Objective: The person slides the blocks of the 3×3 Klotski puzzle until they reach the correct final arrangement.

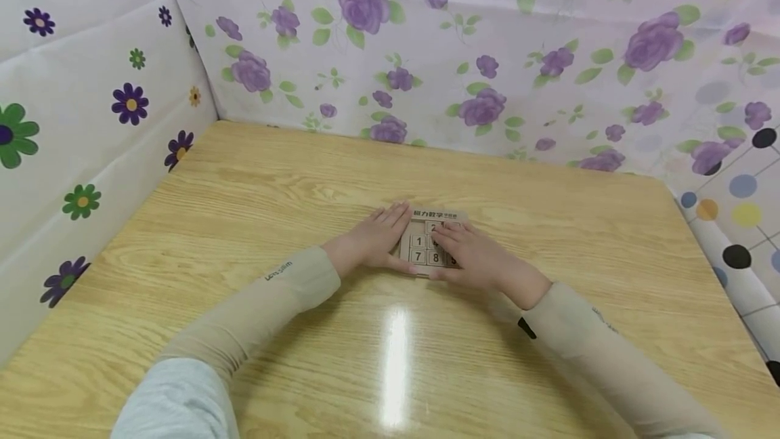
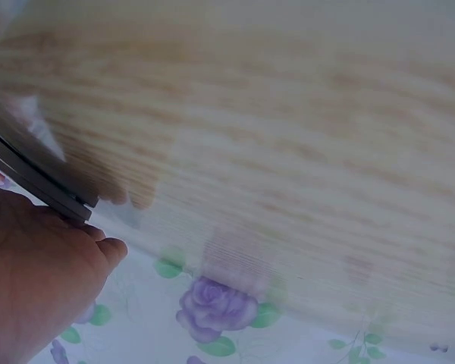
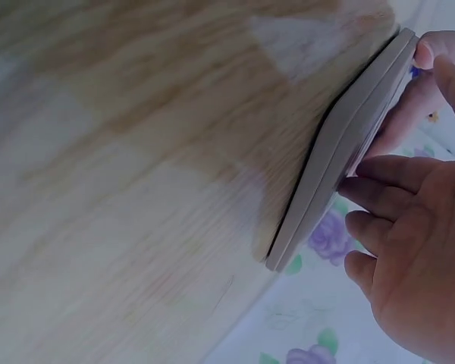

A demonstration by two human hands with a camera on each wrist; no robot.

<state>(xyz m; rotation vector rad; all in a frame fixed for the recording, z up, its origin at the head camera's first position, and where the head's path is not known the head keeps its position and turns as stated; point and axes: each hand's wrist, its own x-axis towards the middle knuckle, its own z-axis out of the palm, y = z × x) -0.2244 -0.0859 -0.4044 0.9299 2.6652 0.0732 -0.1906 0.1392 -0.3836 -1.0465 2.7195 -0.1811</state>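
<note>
A small beige sliding number puzzle lies on the wooden table, with numbered tiles such as 1, 2, 7 and 8 showing. Its upper left slot holds no tile. My left hand lies along the left side, fingers straight towards the top corner and thumb at the bottom edge. Over the right part is my right hand, its fingertips on the tiles and its thumb by the near edge, hiding the right-hand tiles. Seen edge-on in the right wrist view, the puzzle is a thin slab beside the extended fingers.
The wood-grain table spreads around the puzzle, with a bright light reflection nearer me. Behind it hangs a purple-flowered cloth. Another flowered cloth borders the left side, and a dotted cloth the right.
</note>
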